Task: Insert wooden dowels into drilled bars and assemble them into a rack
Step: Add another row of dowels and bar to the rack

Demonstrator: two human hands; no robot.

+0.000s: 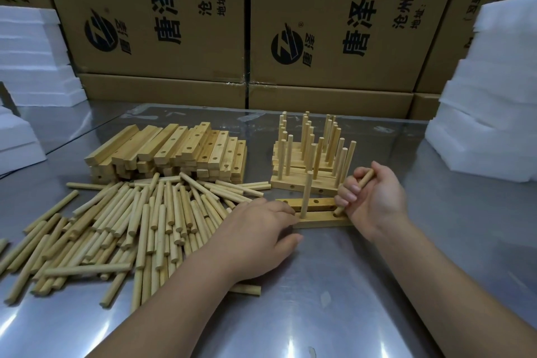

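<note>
A dowel (pixel 364 180) is being gripped in the curled fingers of the right hand (pixel 374 200) and angled into the right end hole of the near drilled bar (pixel 322 220). The bar's left end is being held by the left hand (pixel 261 229). Judged light, stiff and smooth, the dowel is best gripped mid-shaft. "唐泽" is being shown on the far cartons (pixel 174 23).

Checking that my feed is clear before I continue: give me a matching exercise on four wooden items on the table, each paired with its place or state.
Items:
1. loose dowels
2. drilled bars
3. finished pegged bars
4. tilted dowel

Places or states:
A. gripped in the right hand
B. stacked behind the right hand, pegs upright
C. spread on the table, left of the left hand
D. piled behind the loose dowels, holes empty

Pairs: 1-C; 2-D; 3-B; 4-A
</note>
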